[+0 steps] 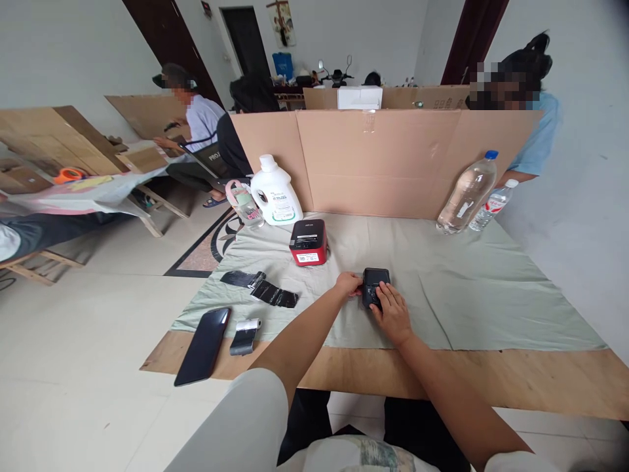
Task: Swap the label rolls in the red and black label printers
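Observation:
On the green cloth in front of me lies a small black boxy device point(376, 275) with an uneven, mechanical-looking upper face. My left hand point(348, 284) is closed at its left edge, the fingertips partly hidden there. From the near right, my right hand point(393, 311) grips it, fingers over the face and thumb at the lower edge. Behind and to the left stands a red and black box-shaped machine point(308, 242) with a white label. Left of my forearm are a partly unrolled black ribbon point(274, 294) and a smaller roll with a dark strip point(244, 337).
A dark tablet or large phone point(202, 347) overhangs the table's front left edge. A white jug point(278, 193) and a pink-handled bottle point(249, 211) stand back left; two clear bottles, one large point(469, 193), stand back right. A cardboard screen point(378, 164) closes the far side. Other people sit beyond.

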`<state>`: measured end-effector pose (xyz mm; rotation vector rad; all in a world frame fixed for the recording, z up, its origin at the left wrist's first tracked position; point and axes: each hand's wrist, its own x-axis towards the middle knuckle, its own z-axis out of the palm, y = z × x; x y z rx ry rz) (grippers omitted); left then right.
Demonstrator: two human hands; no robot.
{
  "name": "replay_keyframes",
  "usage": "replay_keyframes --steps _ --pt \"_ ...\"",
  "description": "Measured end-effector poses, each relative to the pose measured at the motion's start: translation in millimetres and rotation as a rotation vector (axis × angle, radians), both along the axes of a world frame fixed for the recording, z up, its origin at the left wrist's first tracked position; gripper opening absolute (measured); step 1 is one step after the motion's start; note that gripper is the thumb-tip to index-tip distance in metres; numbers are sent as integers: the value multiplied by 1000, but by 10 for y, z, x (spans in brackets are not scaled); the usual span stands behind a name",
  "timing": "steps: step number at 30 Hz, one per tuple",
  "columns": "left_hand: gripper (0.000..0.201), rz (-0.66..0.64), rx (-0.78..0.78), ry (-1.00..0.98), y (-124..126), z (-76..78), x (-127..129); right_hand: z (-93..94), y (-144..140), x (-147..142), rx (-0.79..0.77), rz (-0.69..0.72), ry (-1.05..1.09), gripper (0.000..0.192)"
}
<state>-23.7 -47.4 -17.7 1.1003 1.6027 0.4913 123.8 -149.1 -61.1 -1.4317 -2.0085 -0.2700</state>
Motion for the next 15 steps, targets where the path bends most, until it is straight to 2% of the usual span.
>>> replay_keyframes --steps 8,15 --pt "8 -3 44 0 -80 45 -33 -26 -66 -46 -52 -83 199 43" --pt "11 -42 32 33 -45 -9 -37 -95 -56 -39 -39 -83 240 39"
